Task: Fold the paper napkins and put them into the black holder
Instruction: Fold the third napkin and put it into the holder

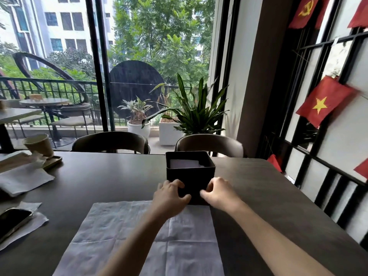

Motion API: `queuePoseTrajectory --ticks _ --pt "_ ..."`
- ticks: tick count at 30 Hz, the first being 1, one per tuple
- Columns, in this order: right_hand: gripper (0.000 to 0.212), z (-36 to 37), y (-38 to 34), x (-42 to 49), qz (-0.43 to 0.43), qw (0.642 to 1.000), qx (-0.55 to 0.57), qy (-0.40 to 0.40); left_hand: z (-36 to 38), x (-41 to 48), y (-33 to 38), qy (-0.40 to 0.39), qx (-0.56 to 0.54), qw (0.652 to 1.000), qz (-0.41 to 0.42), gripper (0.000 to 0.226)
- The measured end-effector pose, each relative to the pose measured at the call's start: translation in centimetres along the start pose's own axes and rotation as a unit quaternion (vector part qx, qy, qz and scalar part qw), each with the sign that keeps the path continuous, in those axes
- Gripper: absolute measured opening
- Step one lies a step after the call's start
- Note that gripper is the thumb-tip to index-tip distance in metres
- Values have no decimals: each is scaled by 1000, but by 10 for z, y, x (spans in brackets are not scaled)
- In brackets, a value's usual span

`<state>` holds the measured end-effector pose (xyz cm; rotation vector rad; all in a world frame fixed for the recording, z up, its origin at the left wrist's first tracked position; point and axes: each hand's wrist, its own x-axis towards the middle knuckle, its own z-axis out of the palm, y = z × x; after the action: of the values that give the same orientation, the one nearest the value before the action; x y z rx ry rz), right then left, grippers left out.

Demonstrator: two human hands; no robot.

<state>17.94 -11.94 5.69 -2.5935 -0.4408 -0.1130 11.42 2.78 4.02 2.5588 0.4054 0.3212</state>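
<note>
The black holder (191, 172) is a square box standing on the dark table, with folded white napkins (184, 163) visible inside it. My left hand (170, 196) grips its lower left front corner and my right hand (219, 193) grips its lower right front corner. A large unfolded white napkin (123, 232) lies flat on the table in front of me, under both forearms, its far edge touching the holder's base.
At the left edge lie more napkins (23, 181), a phone (12, 220) on a napkin, and a paper cup (38, 145) on a small tray. Two chairs (110, 142) stand across the table. A wall with black bars and red flags (323, 100) runs along the right.
</note>
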Motion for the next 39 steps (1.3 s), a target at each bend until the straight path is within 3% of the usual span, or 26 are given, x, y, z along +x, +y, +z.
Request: queuePoseTrajectory --ticks 4,7,11,16,19,24,27,31,33,36,37,39 --pt "80 14 8 -14 28 986 -101 -132 5 -25 -8 -58 87 994 4 60" --pt "89 23 8 -20 40 982 -100 -154 10 -36 -17 -84 100 991 -2 65" --pt "59 26 5 -27 32 990 -38 -129 17 -44 -23 -97 95 991 -1 70" --pt "13 24 1 -25 5 992 67 -108 16 -46 -25 -56 67 996 8 74" --pt "16 12 -3 -18 -18 975 193 -110 6 -45 -23 -10 19 1000 16 79" --pt "12 -36 -22 -10 -82 954 278 -78 -11 -30 -23 115 -88 989 -4 94" --pt "11 -72 -36 -11 -119 934 329 -74 -23 -23 -22 163 -211 962 -56 103" --pt "11 -112 -51 -11 -142 905 395 -65 -32 -7 -37 69 -524 837 -139 122" --pt "13 -126 -54 -8 -132 893 426 -60 -37 -2 -40 19 -581 801 -143 104" --pt "14 -141 -52 -3 -117 888 442 -42 -54 -5 -28 50 -597 795 -96 31" --pt "14 -144 -51 -2 -111 886 449 -30 -60 -5 -24 72 -593 798 -77 18" --pt "14 -148 -45 1 -94 879 467 -4 -72 -5 -15 106 -580 807 -36 17"
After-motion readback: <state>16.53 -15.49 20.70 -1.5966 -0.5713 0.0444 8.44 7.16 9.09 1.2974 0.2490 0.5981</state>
